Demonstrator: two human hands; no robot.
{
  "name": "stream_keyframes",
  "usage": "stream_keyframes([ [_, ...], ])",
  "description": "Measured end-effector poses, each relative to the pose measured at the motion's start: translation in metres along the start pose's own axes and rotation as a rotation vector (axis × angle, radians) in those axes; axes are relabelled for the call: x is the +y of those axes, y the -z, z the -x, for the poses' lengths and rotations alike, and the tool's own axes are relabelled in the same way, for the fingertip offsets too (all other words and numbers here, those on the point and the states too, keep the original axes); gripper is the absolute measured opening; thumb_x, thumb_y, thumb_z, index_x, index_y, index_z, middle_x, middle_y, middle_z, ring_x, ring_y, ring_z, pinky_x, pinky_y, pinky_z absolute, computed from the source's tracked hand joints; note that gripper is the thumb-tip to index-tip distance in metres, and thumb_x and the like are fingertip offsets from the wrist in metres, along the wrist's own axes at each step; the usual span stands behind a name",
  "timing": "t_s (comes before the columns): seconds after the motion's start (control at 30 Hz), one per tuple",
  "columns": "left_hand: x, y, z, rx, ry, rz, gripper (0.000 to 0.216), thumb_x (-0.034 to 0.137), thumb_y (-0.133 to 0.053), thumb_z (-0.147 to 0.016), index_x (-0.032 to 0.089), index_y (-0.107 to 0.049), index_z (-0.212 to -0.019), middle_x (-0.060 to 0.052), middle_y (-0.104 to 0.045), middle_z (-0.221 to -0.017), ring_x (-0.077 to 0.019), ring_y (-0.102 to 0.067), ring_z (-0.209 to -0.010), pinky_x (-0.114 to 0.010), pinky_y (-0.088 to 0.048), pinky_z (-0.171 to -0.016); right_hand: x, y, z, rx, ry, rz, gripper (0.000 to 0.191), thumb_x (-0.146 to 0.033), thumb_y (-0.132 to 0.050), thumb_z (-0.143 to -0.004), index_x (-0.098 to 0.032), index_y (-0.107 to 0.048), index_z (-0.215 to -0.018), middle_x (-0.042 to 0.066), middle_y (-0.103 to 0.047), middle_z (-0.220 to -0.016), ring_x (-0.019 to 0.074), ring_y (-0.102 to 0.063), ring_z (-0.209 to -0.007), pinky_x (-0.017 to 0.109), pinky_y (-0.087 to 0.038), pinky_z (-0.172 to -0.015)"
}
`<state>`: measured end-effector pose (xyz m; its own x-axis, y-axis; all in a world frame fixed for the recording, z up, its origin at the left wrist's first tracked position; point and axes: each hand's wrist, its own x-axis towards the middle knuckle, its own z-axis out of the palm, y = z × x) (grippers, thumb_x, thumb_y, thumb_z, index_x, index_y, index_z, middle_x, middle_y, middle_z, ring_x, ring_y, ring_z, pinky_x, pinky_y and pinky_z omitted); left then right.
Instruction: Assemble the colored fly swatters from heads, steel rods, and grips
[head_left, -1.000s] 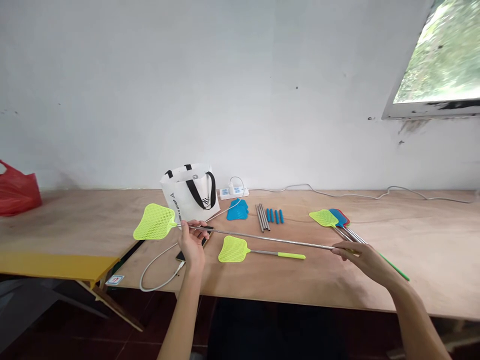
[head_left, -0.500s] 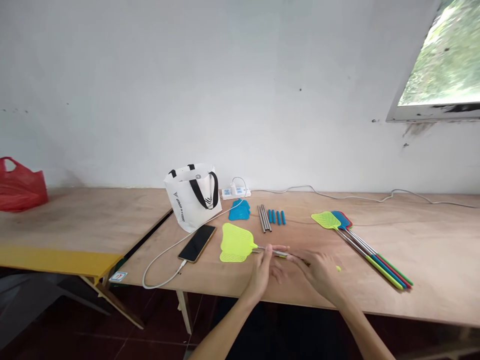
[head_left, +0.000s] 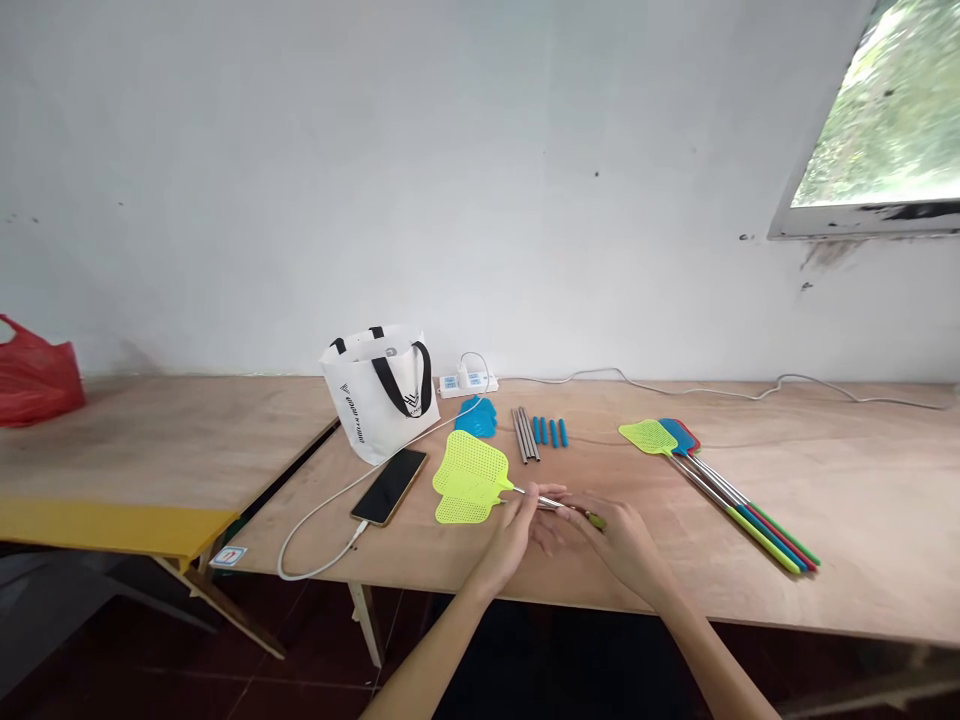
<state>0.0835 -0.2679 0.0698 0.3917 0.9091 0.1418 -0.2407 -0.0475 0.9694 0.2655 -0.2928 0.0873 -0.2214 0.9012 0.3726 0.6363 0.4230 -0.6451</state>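
A yellow-green fly swatter (head_left: 475, 462) is in both my hands above the table's front part. My left hand (head_left: 514, 540) closes round its thin metal rod, just behind the head. Right beside it, my right hand (head_left: 619, 545) grips the rod's other end, where a bit of yellow-green handle shows between the fingers. Under the held one lies a second yellow-green swatter head (head_left: 461, 510); what lies behind it is hidden by my hands. Farther back are blue swatter heads (head_left: 476, 418), several metal rods (head_left: 525, 435) and several short blue grips (head_left: 551, 432).
Several complete swatters (head_left: 739, 500) lie fanned at the right. Left of my hands are a charging phone (head_left: 390, 487) with its white cable, and a white bag (head_left: 382, 400). A power strip (head_left: 469, 384) sits by the wall; a red bag (head_left: 37, 380) rests far left.
My right hand has come closer to my left hand along the rod. The held swatter's head has tilted and risen, showing more of the head beneath. The view has shifted slightly.
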Motion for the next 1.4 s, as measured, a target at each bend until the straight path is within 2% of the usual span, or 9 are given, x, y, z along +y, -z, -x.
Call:
stream_keyframes([
  [0.13,0.000,-0.005,0.000,0.136,-0.080,0.051,0.058,0.066,-0.052,-0.094,0.012,-0.072,-0.094,-0.014,-0.073,-0.093,-0.0159,-0.066,-0.062,-0.023,-0.048,-0.048,-0.005,-0.002,0.003,-0.018,0.013,0.098,0.037,-0.052,-0.044,-0.103,-0.028,-0.073,-0.099,0.002,-0.078,-0.096,0.0195,-0.073,-0.083,0.026,-0.048,-0.070],
  [0.27,0.012,0.000,-0.001,0.281,-0.127,0.134,0.054,0.067,-0.059,-0.090,0.015,-0.063,-0.078,-0.009,-0.070,-0.085,-0.0118,-0.060,-0.053,-0.022,-0.043,-0.044,-0.007,-0.001,0.005,-0.037,0.056,0.265,0.045,-0.053,-0.035,-0.105,-0.026,-0.066,-0.086,0.002,-0.073,-0.079,0.0183,-0.069,-0.070,0.025,-0.040,-0.059],
  [0.4,0.038,0.026,-0.002,0.448,-0.215,0.207,0.051,0.065,-0.069,-0.084,0.018,-0.053,-0.074,-0.002,-0.064,-0.078,-0.0084,-0.054,-0.050,-0.020,-0.041,-0.044,0.011,0.020,0.004,-0.079,0.076,0.279,0.047,-0.052,-0.032,-0.106,-0.025,-0.063,-0.083,0.003,-0.071,-0.081,0.0191,-0.067,-0.075,0.027,-0.043,-0.066],
  [0.63,0.075,0.082,0.003,0.650,-0.391,0.183,0.054,0.067,-0.076,-0.076,0.018,-0.053,-0.073,0.001,-0.062,-0.072,-0.0081,-0.051,-0.049,-0.021,-0.042,-0.044,0.075,0.075,0.007,-0.077,0.004,0.224,0.048,-0.058,-0.037,-0.101,-0.025,-0.065,-0.081,0.005,-0.070,-0.087,0.0231,-0.063,-0.084,0.036,-0.047,-0.081],
  [0.8,0.084,0.105,0.005,0.721,-0.405,0.285,0.055,0.066,-0.079,-0.073,0.019,-0.050,-0.072,0.005,-0.056,-0.066,-0.0070,-0.047,-0.047,-0.019,-0.039,-0.043,0.094,0.098,0.020,-0.042,-0.153,0.184,0.047,-0.064,-0.042,-0.096,-0.027,-0.068,-0.085,0.003,-0.072,-0.090,0.0225,-0.062,-0.082,0.032,-0.048,-0.075],
  [0.93,0.083,0.107,0.004,0.740,-0.410,0.248,0.052,0.065,-0.077,-0.075,0.018,-0.056,-0.076,0.002,-0.063,-0.070,-0.0077,-0.051,-0.048,-0.020,-0.040,-0.044,0.077,0.098,0.020,-0.028,-0.210,0.144,0.049,-0.067,-0.045,-0.094,-0.026,-0.070,-0.081,0.002,-0.069,-0.079,0.0209,-0.062,-0.075,0.029,-0.047,-0.067],
  [1.2,0.078,0.116,-0.003,0.863,-0.440,0.171,0.050,0.063,-0.066,-0.085,0.014,-0.063,-0.079,-0.005,-0.070,-0.069,-0.0091,-0.053,-0.048,-0.020,-0.041,-0.046,0.054,0.086,0.013,-0.052,-0.095,0.121,0.047,-0.062,-0.048,-0.096,-0.024,-0.072,-0.081,0.002,-0.069,-0.075,0.0197,-0.060,-0.069,0.029,-0.048,-0.063],
  [1.3,0.065,0.094,-0.007,0.777,-0.396,0.120,0.053,0.065,-0.064,-0.085,0.013,-0.065,-0.080,-0.008,-0.074,-0.077,-0.0083,-0.052,-0.047,-0.021,-0.041,-0.045,0.040,0.072,0.009,-0.022,-0.037,0.146,0.050,-0.060,-0.042,-0.099,-0.024,-0.068,-0.077,0.002,-0.068,-0.073,0.0194,-0.060,-0.067,0.029,-0.048,-0.062],
  [1.4,0.046,0.052,-0.008,0.599,-0.318,0.134,0.056,0.068,-0.062,-0.086,0.013,-0.068,-0.091,-0.013,-0.077,-0.090,-0.0094,-0.054,-0.046,-0.022,-0.041,-0.043,0.029,0.052,0.005,0.009,-0.002,0.164,0.050,-0.059,-0.037,-0.101,-0.024,-0.067,-0.080,0.003,-0.070,-0.074,0.0197,-0.063,-0.067,0.029,-0.048,-0.064],
])
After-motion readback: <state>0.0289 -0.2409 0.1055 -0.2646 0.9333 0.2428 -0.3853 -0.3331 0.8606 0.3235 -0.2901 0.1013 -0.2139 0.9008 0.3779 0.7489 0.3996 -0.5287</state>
